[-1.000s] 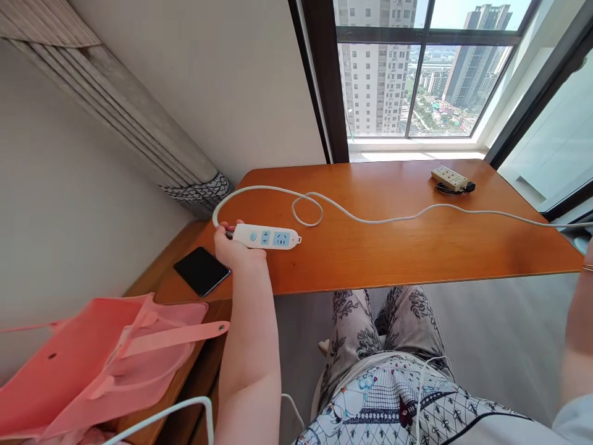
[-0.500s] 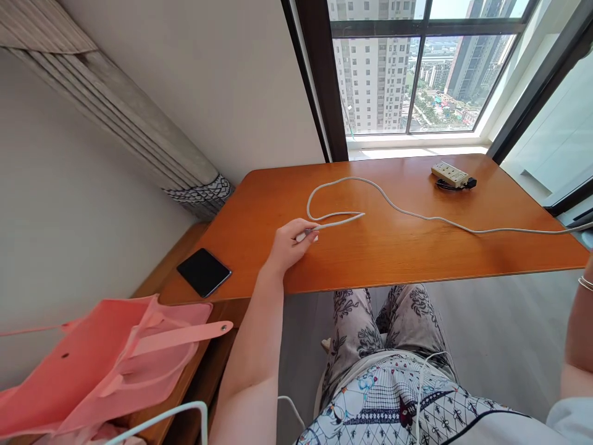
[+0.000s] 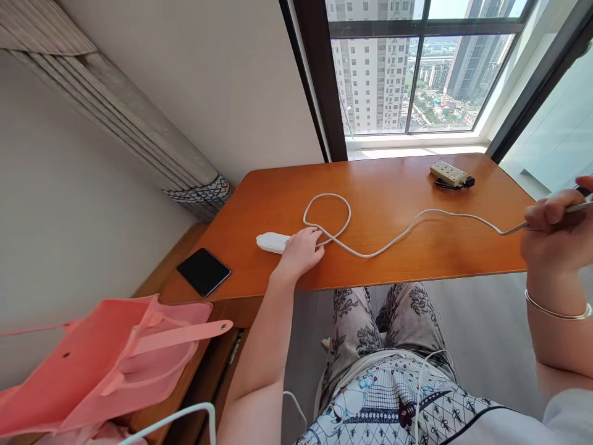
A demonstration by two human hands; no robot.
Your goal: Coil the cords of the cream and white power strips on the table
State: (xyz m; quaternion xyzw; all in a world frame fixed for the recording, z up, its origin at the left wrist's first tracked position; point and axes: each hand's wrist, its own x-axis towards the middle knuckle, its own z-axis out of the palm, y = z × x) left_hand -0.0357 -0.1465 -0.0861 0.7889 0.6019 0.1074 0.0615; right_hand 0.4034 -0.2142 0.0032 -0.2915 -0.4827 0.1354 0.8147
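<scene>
My left hand (image 3: 302, 252) is closed over one end of a long white block that looks like a power strip (image 3: 271, 242), lying on the wooden table. Its top and sockets, if any, are not clear. A white cable (image 3: 384, 248) runs from under my left hand, makes a loop on the table, then rises to the right. There my right hand (image 3: 558, 228), wearing a bracelet, is raised at the picture's edge with its fingers closed on the cable. Something dark shows at its fingertips, too cut off to name.
A beige power strip (image 3: 450, 175) with a black plug sits at the table's (image 3: 393, 185) far right. A black phone or tablet (image 3: 204, 272) lies at the left corner. Beside the table is an open pink bag (image 3: 106, 358). The window (image 3: 417, 74) stands behind.
The white block now shows to the left of my left hand, which has shifted slightly right. My right hand has risen into view holding the cable, and the cable's loop has changed shape.
</scene>
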